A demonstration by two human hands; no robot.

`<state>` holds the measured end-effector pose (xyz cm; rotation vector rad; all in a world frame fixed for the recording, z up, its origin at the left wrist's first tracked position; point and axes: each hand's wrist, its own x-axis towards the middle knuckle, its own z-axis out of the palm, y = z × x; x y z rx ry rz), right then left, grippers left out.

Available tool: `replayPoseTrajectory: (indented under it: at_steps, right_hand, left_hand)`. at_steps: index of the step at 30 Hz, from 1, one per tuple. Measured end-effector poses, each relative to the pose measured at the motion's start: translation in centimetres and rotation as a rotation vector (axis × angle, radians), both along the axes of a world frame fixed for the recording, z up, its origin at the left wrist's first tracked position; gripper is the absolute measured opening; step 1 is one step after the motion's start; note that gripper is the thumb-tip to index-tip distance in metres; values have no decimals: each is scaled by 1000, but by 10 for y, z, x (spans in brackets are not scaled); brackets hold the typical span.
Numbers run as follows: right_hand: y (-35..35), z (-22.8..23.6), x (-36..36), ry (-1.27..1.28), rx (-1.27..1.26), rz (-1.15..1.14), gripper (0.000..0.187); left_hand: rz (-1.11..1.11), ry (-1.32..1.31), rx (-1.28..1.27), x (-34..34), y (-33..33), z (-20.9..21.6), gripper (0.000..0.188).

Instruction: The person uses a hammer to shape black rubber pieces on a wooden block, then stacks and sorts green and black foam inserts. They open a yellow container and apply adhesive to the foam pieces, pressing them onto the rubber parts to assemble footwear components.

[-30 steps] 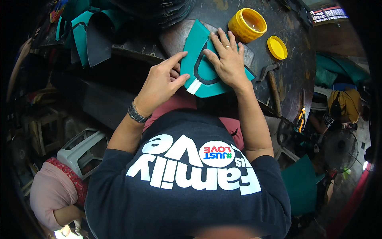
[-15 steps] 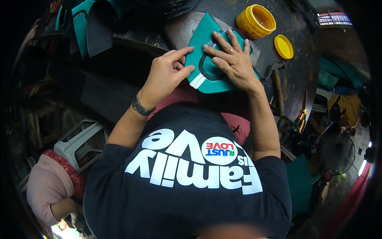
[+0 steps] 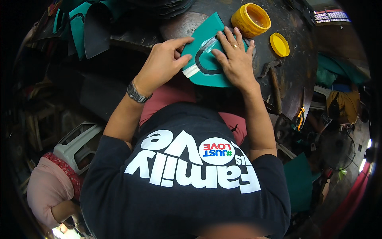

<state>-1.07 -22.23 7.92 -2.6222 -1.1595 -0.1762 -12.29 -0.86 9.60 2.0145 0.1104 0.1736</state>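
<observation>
A flat teal-green panel lies in front of me on a grey slab at the table's edge. On its face a black strip bends in a U, with a white piece at its lower left end. A whitish, shiny patch shows by the strip's upper end. My left hand grips the panel's left edge, thumb and forefinger at the rim and the other fingers curled. Spread over the panel's right side, my right hand is open and hides part of it.
Beyond my right hand stands an uncovered yellow jar with amber contents, its yellow lid nearby. A hammer and orange-handled pliers lie rightward. Green and black pieces hang far left. A white stool and another person are lower left.
My right hand has slid toward the panel's right side, uncovering the strip's upper end and the shiny patch. The panel sits slightly further left. My left hand stays at its edge.
</observation>
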Motion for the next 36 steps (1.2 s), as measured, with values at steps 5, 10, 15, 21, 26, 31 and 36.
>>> replayPoseTrajectory:
  at_steps: [5,10,15,21,26,31,36]
  right_hand:
    - [5,-7,-16,-128,-15,-86,68]
    - [4,0,2,-174,-46,-93,68]
    - [-1,-2,14,-122,-75,-50,65]
    - [-8,-3,0,85,-15,9,57]
    - [-5,3,-17,94,-33,86,53]
    - [-8,10,-29,133,-36,207,47]
    - [-7,11,-20,26,-46,152,53]
  left_hand:
    - [19,66,-120,-25,-7,-1,51]
    - [6,42,-153,-25,-8,-2,50]
    - [-2,64,-150,-18,-1,-3,49]
    - [38,52,-203,-22,-5,-9,49]
    - [31,45,-168,-21,-4,-10,48]
    - [8,37,-173,-22,-3,-8,46]
    - [-184,80,59,4,23,1,45]
